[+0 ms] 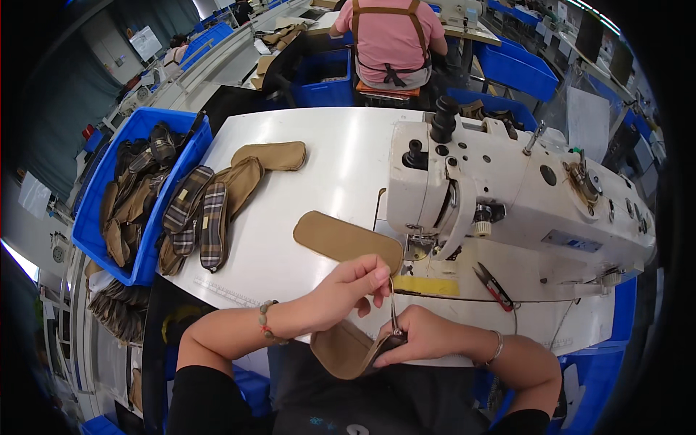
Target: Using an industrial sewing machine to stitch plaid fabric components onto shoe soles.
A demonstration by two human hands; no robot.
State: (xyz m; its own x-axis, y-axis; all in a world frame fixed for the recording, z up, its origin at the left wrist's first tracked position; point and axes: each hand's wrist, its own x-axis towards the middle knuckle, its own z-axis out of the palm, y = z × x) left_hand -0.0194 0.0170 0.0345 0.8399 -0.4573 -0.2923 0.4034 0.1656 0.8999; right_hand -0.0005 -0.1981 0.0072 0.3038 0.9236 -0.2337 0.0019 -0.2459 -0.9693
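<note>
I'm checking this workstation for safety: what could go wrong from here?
The red-handled snips lie near the right grip; a careless reach might nick it. The brown piece is held at the table's near edge, so it could drop if let go. The plaid cases heaped beside the blue bin might slide if bumped.

Left hand (349, 288) pinching, right hand (426, 333) curled

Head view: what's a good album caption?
Right hand holds a brown fabric piece, left hand pinches a thin strip, by a white sewing machine.
</note>
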